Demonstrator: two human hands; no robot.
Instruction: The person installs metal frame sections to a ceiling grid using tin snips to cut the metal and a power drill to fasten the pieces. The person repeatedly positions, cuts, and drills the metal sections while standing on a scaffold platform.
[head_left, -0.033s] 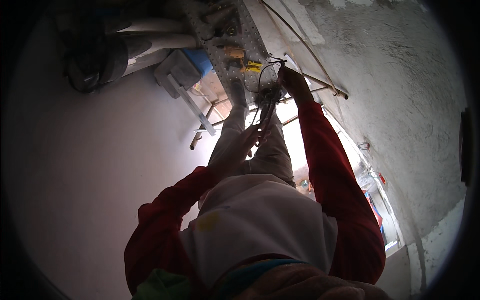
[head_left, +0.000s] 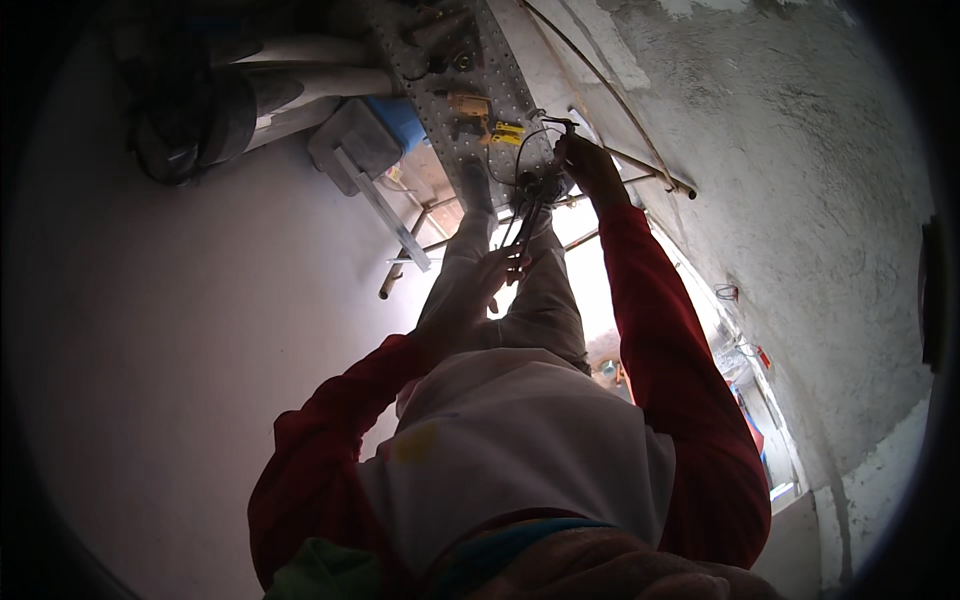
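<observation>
Red-sleeved R hand (head_left: 588, 165): up by plank edge, fingers closed on dark bar (head_left: 559, 122).
L hand (head_left: 478, 287): lower, fingers part-curled at low end of long dark piece (head_left: 524, 228); too dim to tell if gripped.
Dark piece: btwn hands, slanting.
Metal plank (head_left: 514, 90): orange-yellow drill (head_left: 468, 105), yellow clip (head_left: 507, 133) just beside.
Grey bin (head_left: 362, 142): L of plank.

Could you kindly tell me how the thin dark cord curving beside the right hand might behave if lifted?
The cord would probably flex yet spring back, since it bows in a smooth arc near the right hand. Being thin, it is likely light.
</observation>
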